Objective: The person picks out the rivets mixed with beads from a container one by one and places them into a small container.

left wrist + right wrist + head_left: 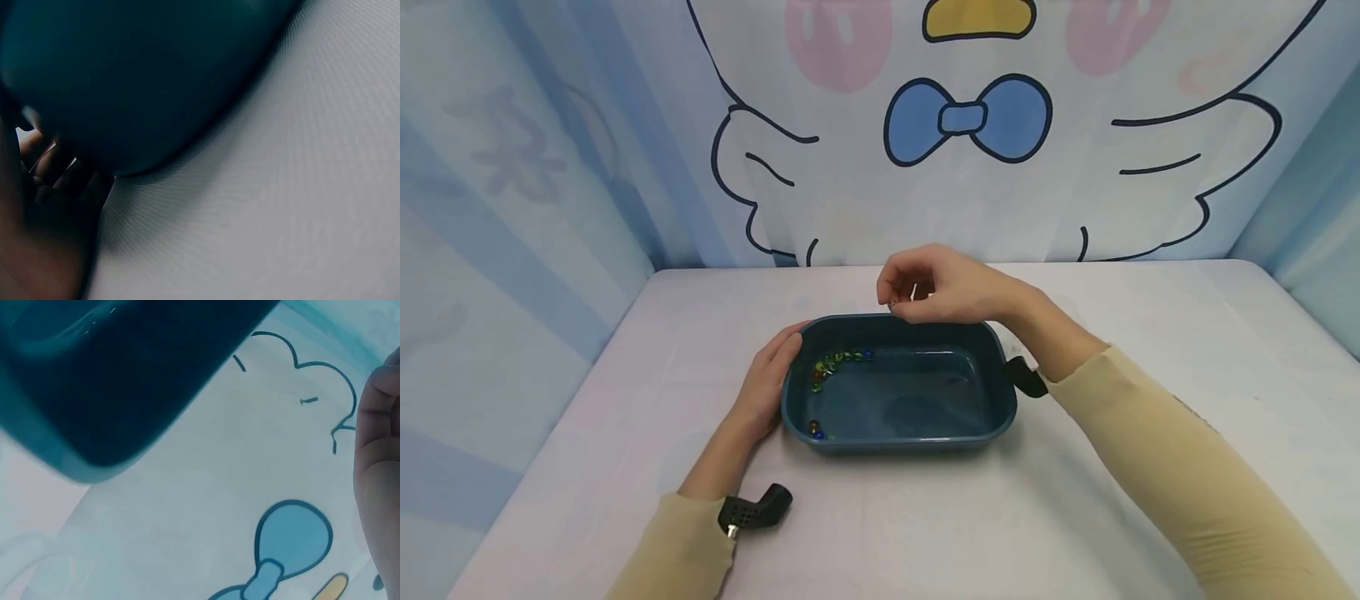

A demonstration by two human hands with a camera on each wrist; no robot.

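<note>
The left hand (767, 383) lies flat against the left wall of the dark blue tub (898, 442). Its fingers are straight and press the side, so the tub stays put.

The right hand (936, 287) hangs in the air over the back rim of the tub. Its fingers (891, 287) are curled in and pinched close together at the tips. They may hold one small marble, but it is too tiny to be sure (I cannot tell).

The marbles (838, 360) sit in the tub, below and to the left of the right fingertips, close to the left hand's fingertips. It looks like the step now is moving marbles at the tub, one at a time. The next move needs a soft, careful pinch, since marbles roll.

Counting: one tub. Two hands. One curved row of about eight marbles near the back left corner, and about two more marbles (815, 431) by the front left corner.
</note>
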